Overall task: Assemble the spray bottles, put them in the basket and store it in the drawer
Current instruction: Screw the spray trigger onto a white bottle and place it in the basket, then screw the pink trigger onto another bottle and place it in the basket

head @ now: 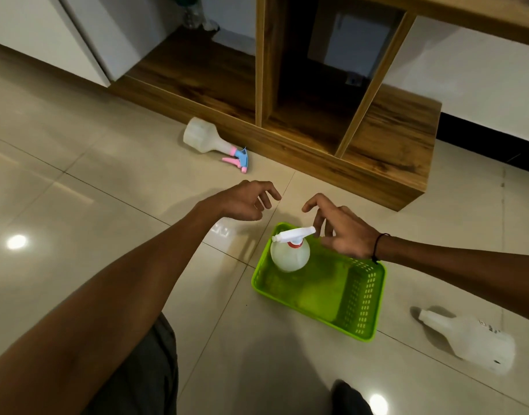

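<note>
A green plastic basket (359, 298) sits on the tiled floor. In its far left corner stands a translucent spray bottle with a white trigger head and red collar (289, 251). My right hand (344, 232) hovers just beside that head, fingers loosely curled and holding nothing. My left hand (248, 200) hangs over the floor left of the basket, fingers relaxed and empty. A second assembled bottle with a pink and blue sprayer (211, 142) lies on its side by the wooden unit. A headless bottle (476, 339) lies on the floor right of the basket.
A low wooden cabinet (332, 163) with open compartments stands beyond the basket against the white wall. A white cupboard door (86, 34) is at the far left. My knee (149, 369) is at the bottom.
</note>
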Demonstrator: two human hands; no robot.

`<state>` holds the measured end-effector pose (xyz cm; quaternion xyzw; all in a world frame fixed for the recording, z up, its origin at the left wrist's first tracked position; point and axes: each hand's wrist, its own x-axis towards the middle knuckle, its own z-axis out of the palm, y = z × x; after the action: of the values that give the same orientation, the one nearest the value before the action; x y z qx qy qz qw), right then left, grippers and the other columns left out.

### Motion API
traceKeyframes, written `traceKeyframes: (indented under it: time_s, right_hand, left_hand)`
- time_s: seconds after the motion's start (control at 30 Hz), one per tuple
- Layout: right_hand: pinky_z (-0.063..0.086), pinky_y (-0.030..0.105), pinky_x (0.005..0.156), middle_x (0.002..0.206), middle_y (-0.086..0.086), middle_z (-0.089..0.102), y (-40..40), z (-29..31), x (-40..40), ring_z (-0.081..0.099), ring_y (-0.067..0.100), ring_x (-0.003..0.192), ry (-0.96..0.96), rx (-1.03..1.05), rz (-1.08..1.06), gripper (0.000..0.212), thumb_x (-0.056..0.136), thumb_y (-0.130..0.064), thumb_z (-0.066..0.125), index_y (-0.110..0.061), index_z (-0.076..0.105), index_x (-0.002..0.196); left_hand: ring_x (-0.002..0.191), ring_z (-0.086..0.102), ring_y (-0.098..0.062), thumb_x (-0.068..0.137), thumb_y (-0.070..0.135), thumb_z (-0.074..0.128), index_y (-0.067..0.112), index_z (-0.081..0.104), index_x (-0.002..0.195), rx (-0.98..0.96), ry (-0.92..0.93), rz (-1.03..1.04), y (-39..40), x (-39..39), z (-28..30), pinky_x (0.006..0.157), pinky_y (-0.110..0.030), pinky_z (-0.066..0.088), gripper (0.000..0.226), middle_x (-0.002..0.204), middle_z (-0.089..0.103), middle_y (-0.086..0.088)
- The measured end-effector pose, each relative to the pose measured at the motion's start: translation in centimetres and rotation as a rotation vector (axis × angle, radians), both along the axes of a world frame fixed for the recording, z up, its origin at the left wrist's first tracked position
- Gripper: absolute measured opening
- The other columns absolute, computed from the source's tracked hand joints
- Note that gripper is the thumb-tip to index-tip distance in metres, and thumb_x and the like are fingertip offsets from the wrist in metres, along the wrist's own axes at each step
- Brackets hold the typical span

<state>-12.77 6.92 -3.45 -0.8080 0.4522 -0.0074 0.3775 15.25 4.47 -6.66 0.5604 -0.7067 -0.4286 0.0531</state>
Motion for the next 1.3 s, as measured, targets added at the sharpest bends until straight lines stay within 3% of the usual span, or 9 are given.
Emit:
traceKeyframes:
  time_s: [0.13,0.33,0.5,0.67,0.87,1.0,1.1,1.2,1.3]
  right_hand:
    - [0.059,0.052,0.068,0.083,0.001,0.074,-2.3,0.2,1.0,0.070,0.030,0.066,-0.099,-0.024,-0.123,0.044,0.083,-0.003,0.066,-0.025,0.052,0.118]
    - [0.058,0.051,0.068,0.084,0.003,0.073,-6.5,-1.2,5.6,0.070,0.027,0.071,-0.091,-0.103,-0.128,0.025,0.087,-0.010,0.069,-0.021,0.060,0.108]
    - [0.062,0.048,0.077,0.093,0.000,0.072,-9.4,-4.4,9.8,0.067,0.021,0.081,0.002,-0.179,0.001,0.022,0.090,-0.021,0.072,-0.019,0.064,0.110]
    - [0.056,0.039,0.086,0.133,0.011,0.062,-12.8,-7.3,13.9,0.057,0.018,0.099,0.148,-0.269,0.205,0.042,0.094,-0.025,0.069,-0.017,0.059,0.134]
    - [0.049,0.036,0.097,0.142,0.015,0.050,-16.2,-9.0,19.1,0.054,0.033,0.122,0.164,-0.235,0.341,0.071,0.094,-0.003,0.060,-0.020,0.038,0.159]
    - [0.041,0.039,0.114,0.167,0.015,0.029,-18.1,-10.3,21.1,0.036,0.036,0.150,0.197,-0.231,0.367,0.068,0.102,-0.002,0.049,-0.019,0.030,0.164]
    - [0.045,0.034,0.110,0.163,0.014,0.032,-18.6,-11.3,21.5,0.047,0.031,0.137,0.217,-0.196,0.358,0.071,0.102,-0.003,0.049,-0.024,0.026,0.166]
    - [0.046,0.019,0.087,0.152,0.015,0.038,-19.0,-11.8,21.4,0.055,0.030,0.112,0.213,-0.240,0.361,0.066,0.100,-0.006,0.057,-0.020,0.035,0.160]
    - [0.053,0.033,0.090,0.149,0.018,0.033,-18.2,-12.1,20.8,0.060,0.034,0.108,0.310,-0.321,0.384,0.054,0.099,-0.020,0.060,-0.018,0.042,0.150]
  left_hand:
    - [0.099,0.071,-0.017,0.095,0.007,0.066,0.022,0.068,0.125,-0.095,-0.008,0.093,-0.6,1.2,-0.1,0.089,-0.038,0.060,0.034,0.108,0.076,-0.003]
    - [0.087,0.067,-0.002,0.096,0.014,0.068,0.023,0.072,0.118,-0.166,-0.016,0.190,-0.9,3.7,-0.4,0.079,-0.021,0.052,0.024,0.100,0.077,0.003]
    - [0.079,0.062,0.006,0.097,0.020,0.070,0.022,0.074,0.117,-0.215,-0.065,0.242,-0.5,5.5,-0.7,0.075,-0.010,0.042,0.021,0.084,0.061,0.029]
    - [0.084,0.062,-0.001,0.097,0.021,0.070,0.019,0.074,0.118,-0.210,-0.076,0.307,0.6,7.4,-0.5,0.087,-0.027,0.049,0.021,0.091,0.068,0.013]
    - [0.083,0.066,0.000,0.097,0.023,0.070,0.023,0.074,0.116,-0.176,-0.068,0.379,2.7,10.0,-0.3,0.071,-0.015,0.046,0.020,0.097,0.076,0.003]
    - [0.088,0.070,-0.002,0.097,0.023,0.069,0.023,0.074,0.117,-0.163,-0.086,0.406,4.1,11.3,-0.2,0.069,-0.010,0.044,0.020,0.098,0.078,0.004]
    - [0.084,0.068,0.001,0.097,0.023,0.068,0.022,0.074,0.116,-0.168,-0.097,0.422,5.2,11.8,-0.1,0.073,-0.012,0.045,0.020,0.096,0.077,0.005]
    - [0.079,0.066,0.004,0.098,0.022,0.068,0.021,0.074,0.117,-0.161,-0.120,0.406,5.8,11.9,0.1,0.073,-0.014,0.045,0.020,0.093,0.074,0.007]
    - [0.079,0.065,0.002,0.098,0.022,0.067,0.021,0.074,0.117,-0.169,-0.142,0.389,6.0,11.7,0.7,0.076,-0.018,0.047,0.020,0.094,0.074,0.008]
